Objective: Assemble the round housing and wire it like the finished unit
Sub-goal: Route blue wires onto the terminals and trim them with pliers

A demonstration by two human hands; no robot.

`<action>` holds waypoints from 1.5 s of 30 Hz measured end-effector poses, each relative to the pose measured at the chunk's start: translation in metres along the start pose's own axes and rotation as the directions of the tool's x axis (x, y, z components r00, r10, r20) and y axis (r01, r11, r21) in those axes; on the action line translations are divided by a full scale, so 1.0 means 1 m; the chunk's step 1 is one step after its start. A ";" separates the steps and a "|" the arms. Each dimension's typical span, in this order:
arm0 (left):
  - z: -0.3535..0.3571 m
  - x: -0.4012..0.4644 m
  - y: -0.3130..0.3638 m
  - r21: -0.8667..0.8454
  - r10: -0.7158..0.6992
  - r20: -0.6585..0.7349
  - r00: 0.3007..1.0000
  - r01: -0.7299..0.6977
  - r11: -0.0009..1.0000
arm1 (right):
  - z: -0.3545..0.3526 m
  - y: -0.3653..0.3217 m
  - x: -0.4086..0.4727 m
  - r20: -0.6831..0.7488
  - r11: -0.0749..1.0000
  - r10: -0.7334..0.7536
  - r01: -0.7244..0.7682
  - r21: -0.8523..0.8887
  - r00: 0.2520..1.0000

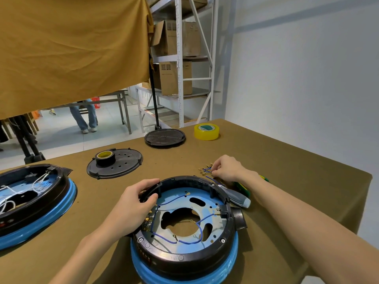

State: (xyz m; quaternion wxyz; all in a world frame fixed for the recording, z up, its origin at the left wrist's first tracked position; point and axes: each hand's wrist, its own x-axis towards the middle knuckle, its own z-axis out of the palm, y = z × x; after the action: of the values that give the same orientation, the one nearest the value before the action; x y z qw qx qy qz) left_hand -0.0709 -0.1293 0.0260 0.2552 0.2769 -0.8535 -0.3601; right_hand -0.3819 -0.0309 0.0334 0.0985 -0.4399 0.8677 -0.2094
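Holding the round black housing with its blue plastic base ring at the near edge of the brown covered table, the left hand grips the far-left part of the black rim, fingers curled over it and the thumb on the inside wall. The right hand reaches past the housing toward the right side of the table and pinches into a small heap of thin blue wires with brass ring terminals; which single wire it has I cannot tell.

Inside the housing several blue wires are already laid across the blue plate. A grey-handled screwdriver lies just beside the rim on the right. The finished unit with white wires sits at the left edge.

The housing looks stiff and fairly heavy, so I judge it will stay put when held by the rim. The rim is the safe place to take hold, away from the terminals. The wires are light and soft, and the terminals small and slippery, so each is best taken near its terminal.
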 end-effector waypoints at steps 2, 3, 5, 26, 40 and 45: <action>0.000 0.000 -0.001 -0.006 0.002 -0.002 1.000 -0.002 1.000 | 0.003 -0.001 0.002 -0.008 0.997 -0.035 0.034 -0.070 0.999; 0.000 0.000 -0.001 -0.011 0.001 -0.002 1.000 -0.001 1.000 | 0.004 -0.001 0.003 -0.034 0.996 -0.050 0.048 -0.078 0.998; 0.000 0.000 -0.002 -0.017 0.001 -0.002 1.000 -0.001 1.000 | 0.006 0.001 0.006 -0.067 0.994 -0.081 0.076 -0.074 0.994; 0.001 0.003 -0.006 -0.033 0.007 -0.011 1.000 -0.007 0.999 | -0.008 0.010 0.010 -0.086 0.939 -0.063 0.088 0.332 0.994; 0.002 0.004 -0.009 -0.049 0.004 -0.019 1.000 -0.005 0.999 | -0.009 0.025 -0.016 -0.059 0.934 0.219 -0.226 -0.276 0.974; 0.002 0.003 -0.008 -0.054 0.002 -0.025 1.000 -0.003 0.999 | -0.015 0.029 -0.022 -0.073 0.966 0.143 -0.155 -0.206 0.987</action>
State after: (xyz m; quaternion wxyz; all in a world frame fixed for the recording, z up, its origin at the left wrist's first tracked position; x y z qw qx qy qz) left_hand -0.0726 -0.1351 0.0193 0.2736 0.2734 -0.8407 -0.3790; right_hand -0.3951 0.0067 0.0332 0.0416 -0.3750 0.9182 -0.1207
